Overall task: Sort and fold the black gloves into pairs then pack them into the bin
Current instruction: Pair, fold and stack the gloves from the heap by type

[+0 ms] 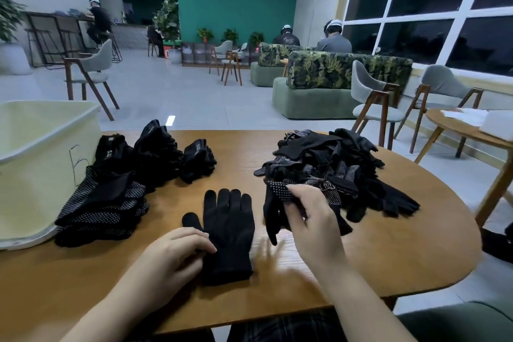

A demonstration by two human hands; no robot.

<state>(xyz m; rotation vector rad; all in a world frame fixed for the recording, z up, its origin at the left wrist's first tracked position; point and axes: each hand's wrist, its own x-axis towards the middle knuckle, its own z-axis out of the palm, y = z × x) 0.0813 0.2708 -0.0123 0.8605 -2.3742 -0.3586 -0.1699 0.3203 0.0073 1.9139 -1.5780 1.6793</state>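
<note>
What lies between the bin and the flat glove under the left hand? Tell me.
In the head view, a stack of dotted black gloves lies between the bin and the flat glove, against the bin's wall.

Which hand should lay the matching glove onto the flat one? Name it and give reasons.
Right. The right hand already grips a dotted glove from the unsorted pile; the left hand pins the flat glove.
</note>
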